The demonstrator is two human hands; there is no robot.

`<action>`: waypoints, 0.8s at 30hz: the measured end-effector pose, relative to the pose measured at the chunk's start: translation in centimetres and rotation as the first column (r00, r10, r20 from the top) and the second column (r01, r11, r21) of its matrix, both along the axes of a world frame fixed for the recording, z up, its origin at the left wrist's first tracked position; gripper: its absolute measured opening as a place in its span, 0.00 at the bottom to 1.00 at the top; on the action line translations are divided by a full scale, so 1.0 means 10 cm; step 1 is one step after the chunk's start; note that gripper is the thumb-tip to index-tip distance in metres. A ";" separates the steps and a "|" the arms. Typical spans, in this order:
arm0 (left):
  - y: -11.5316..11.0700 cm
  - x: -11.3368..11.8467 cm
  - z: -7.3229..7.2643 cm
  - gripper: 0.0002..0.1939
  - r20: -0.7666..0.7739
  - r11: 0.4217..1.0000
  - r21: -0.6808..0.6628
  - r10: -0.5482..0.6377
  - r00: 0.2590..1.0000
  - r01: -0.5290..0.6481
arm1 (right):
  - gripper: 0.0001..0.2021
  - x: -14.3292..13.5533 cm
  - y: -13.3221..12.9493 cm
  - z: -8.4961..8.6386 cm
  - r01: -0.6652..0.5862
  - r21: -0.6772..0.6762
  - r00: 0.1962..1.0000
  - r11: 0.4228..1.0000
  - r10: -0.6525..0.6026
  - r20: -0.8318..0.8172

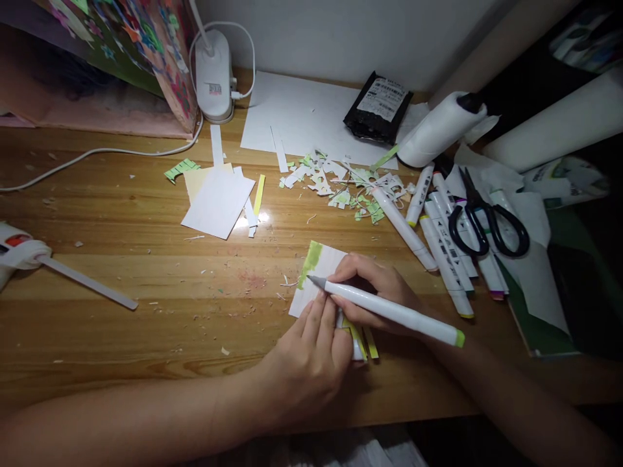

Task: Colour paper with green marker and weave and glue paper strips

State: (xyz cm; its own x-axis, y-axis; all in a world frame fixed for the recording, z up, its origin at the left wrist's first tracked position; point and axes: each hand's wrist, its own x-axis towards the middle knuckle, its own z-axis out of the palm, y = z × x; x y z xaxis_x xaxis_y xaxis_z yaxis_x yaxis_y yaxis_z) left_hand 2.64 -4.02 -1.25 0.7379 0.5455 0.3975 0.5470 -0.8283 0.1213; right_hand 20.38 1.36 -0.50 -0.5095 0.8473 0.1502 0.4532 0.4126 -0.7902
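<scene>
In my right hand (pixel 374 288) is a white marker (pixel 399 311) with a green end. Its grey tip touches a small white paper piece (pixel 333 256) near the edge of a light green inked band (pixel 310 264) along the paper's left side. My left hand (pixel 314 340) is closed on the lower part of this paper and steadies it against the table, its fingertips close below the marker tip. Yellow-green paper strips (pixel 367 340) stick out beside the left hand, partly hidden by it.
Cut scraps (pixel 341 185) and white paper squares (pixel 219 204) lie farther back. To the right are several markers (pixel 445 266), black scissors (pixel 479 217) and a white roll (pixel 440 130). A black packet (pixel 378 109) rests on a white sheet (pixel 292 110). A glue gun (pixel 19 253) is at left.
</scene>
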 end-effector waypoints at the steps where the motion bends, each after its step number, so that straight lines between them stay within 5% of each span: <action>1: 0.00 0.00 0.00 0.14 0.002 1.000 0.003 -0.001 1.000 0.001 | 0.06 0.00 0.00 -0.01 -0.017 0.029 1.000 0.999 0.017 -0.001; 24: 0.01 0.01 0.03 0.14 -0.004 0.999 0.034 0.016 1.000 -0.015 | 0.06 -0.02 0.01 0.04 -0.070 0.070 0.998 0.995 0.070 -0.002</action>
